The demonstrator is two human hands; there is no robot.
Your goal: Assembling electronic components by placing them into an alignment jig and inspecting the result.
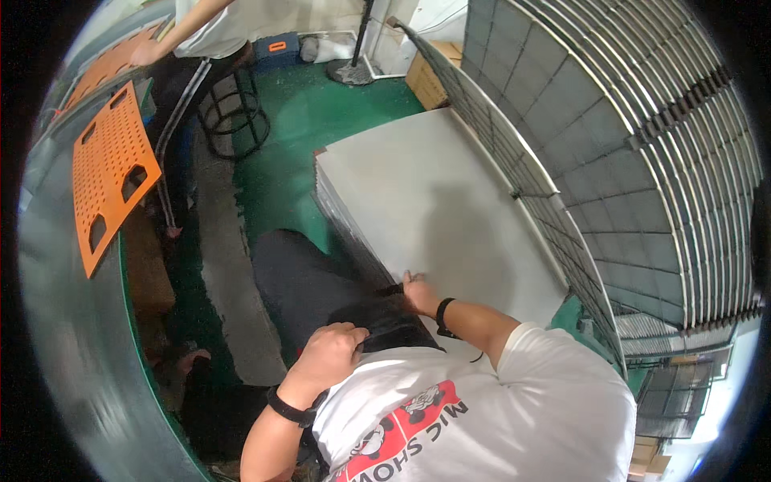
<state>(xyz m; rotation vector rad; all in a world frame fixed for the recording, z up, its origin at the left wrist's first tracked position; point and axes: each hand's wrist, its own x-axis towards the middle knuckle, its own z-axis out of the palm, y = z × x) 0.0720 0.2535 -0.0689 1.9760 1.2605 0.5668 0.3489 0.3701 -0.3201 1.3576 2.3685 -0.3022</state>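
My left hand (pixel 331 355) is curled closed at my waist, against the dark trousers (pixel 301 281) and the hem of my white shirt (pixel 450 394). Whatever its fingers grip, if anything, is hidden. Farther right, my right hand (pixel 419 296) is closed too, thumb uppermost, beside the near edge of a stack of pale grey sheets (pixel 393 165). A dark strip shows next to its fingers, but I cannot tell what it is or whether it is held. Each wrist wears a black band.
An orange perforated panel (pixel 112 173) overhangs the edge of the worktable (pixel 76 345) at left. A co-worker's arm (pixel 189 28) reaches over another orange panel (pixel 112 60), near a black stool (pixel 233 120). Tall wire mesh racks (pixel 562 104) stand right; a cardboard box (pixel 426 80) lies behind.
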